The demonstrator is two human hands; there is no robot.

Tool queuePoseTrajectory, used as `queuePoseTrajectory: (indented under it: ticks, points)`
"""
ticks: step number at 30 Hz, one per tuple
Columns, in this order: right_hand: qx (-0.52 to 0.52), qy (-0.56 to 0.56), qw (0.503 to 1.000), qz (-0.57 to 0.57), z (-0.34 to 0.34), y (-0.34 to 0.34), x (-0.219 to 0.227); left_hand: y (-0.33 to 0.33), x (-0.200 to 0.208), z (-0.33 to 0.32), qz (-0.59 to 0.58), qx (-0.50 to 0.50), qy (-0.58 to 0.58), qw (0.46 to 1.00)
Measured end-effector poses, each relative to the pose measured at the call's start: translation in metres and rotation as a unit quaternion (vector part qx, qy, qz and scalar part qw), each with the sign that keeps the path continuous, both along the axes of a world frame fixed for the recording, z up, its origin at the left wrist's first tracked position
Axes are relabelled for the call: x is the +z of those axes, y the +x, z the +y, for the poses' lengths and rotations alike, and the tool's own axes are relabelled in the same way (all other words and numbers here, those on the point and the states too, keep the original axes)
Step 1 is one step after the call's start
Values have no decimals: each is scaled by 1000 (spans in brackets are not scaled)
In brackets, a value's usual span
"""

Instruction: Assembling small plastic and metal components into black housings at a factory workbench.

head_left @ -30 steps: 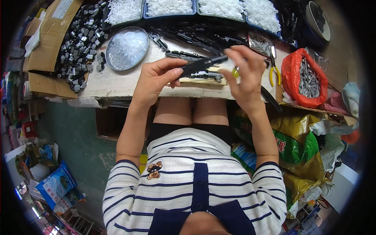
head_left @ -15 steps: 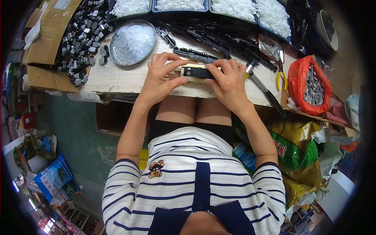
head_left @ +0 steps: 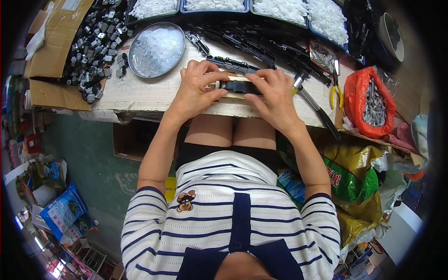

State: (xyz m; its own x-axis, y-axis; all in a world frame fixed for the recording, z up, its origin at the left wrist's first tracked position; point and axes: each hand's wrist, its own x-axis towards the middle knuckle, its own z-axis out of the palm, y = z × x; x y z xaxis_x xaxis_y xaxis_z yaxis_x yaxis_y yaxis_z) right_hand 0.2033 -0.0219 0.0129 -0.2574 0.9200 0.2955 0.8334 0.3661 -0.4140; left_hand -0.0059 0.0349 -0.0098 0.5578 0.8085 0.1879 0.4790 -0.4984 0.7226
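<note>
A long black plastic part (head_left: pixel 240 87) lies in a pale cream holder (head_left: pixel 232 96) near the front edge of the table. My left hand (head_left: pixel 197 88) grips its left end between thumb and fingers. Over the right end, my right hand (head_left: pixel 275 95) has its thumb at the near side and its fingers at the far side, covering that end. Just beyond the holder rests another black plastic part (head_left: pixel 231 64). A hammer (head_left: pixel 317 106) lies right of my right hand, its head beside the fingers.
A round metal tray (head_left: pixel 156 50) of clear white pieces stands left, beside a cardboard box (head_left: pixel 49 58) spilling small black-and-grey parts (head_left: pixel 100 44). Blue-rimmed bins (head_left: pixel 214 10) of white pieces line the back. Yellow-handled pliers (head_left: pixel 336 91) and a red bag (head_left: pixel 357 105) of grey pins are right.
My left fingers have closed in on the left end of the black part. My right hand has shifted slightly right, its fingers a little more spread.
</note>
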Motion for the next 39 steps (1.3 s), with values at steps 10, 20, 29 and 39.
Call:
queuePoseTrajectory:
  ticks: [10, 20, 29, 39]
  points:
    - [-191, 36, 981, -25, -49, 102, -9, 15, 18, -9, 62, -55, 171, 982]
    - [-176, 21, 974, -142, -59, 113, -30, 21, 15, -7, 169, -138, 216, 952]
    - [-179, 34, 972, -148, -60, 112, -33, 17, 3, 1, 75, -164, 212, 961]
    - [-181, 35, 970, -161, -58, 110, -33, 15, 7, 1, 99, -176, 251, 947]
